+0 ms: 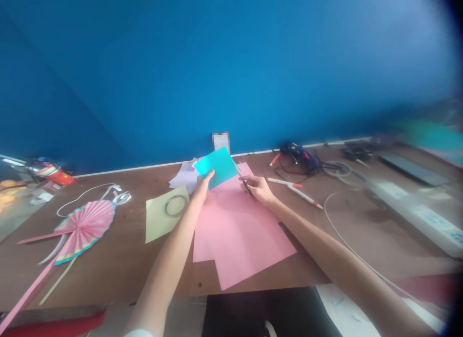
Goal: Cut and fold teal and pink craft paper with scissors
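My left hand [203,186] pinches the lower left edge of a turquoise paper sheet [217,167] and holds it up above the desk. My right hand [257,188] is closed round a pair of dark scissors [243,179], whose blades meet the turquoise sheet's right edge. Under both hands lie large pink paper sheets [237,233] on the brown desk [119,259].
A yellow-green sheet [161,221] with a tape ring [175,205] lies left of my left arm. Further left rests a pink folded paper fan [85,226]. White papers [184,177], marker pens [298,191], a glue gun [300,156], cables and a power strip [423,216] crowd the right.
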The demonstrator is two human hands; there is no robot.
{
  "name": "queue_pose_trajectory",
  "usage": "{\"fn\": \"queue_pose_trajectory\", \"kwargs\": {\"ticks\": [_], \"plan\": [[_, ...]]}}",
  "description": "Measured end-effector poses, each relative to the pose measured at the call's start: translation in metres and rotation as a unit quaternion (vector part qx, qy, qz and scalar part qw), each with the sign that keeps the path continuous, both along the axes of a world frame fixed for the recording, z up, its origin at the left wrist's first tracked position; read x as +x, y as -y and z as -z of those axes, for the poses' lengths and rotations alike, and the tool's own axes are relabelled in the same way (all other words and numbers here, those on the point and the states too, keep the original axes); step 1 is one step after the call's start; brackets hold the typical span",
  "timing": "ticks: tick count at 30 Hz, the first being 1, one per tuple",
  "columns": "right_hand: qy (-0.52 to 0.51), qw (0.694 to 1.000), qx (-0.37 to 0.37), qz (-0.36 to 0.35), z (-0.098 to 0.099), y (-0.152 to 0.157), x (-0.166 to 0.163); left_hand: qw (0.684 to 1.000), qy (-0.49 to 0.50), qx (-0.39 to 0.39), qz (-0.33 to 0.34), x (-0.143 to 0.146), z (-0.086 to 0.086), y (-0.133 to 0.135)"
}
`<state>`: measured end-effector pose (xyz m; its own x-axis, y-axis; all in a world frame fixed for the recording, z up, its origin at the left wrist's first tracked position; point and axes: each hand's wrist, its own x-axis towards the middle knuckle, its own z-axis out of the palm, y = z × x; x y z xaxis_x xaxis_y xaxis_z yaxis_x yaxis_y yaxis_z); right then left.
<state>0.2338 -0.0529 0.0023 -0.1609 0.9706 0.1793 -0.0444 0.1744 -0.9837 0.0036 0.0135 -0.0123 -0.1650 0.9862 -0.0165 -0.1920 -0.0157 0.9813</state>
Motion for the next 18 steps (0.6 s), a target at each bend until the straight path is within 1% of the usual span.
{"fn": "queue_pose_trajectory", "kwargs": {"ticks": [8,12,18], "plan": [[0.020,1.000,-0.004,0.009,-0.0022,0.0019,0.0003,1.000,0.002,0.005,0.016,-0.0015,0.0034,-0.0048],[0.015,1.000,-0.004,0.005,-0.0023,0.0024,-0.0002,1.000,-0.001,0.016,0.022,-0.0016,0.0058,-0.0074],[-0.009,1.000,-0.006,-0.006,-0.0002,0.0003,-0.0009,1.000,-0.010,0.009,0.019,-0.0019,0.0065,-0.0079]]}}
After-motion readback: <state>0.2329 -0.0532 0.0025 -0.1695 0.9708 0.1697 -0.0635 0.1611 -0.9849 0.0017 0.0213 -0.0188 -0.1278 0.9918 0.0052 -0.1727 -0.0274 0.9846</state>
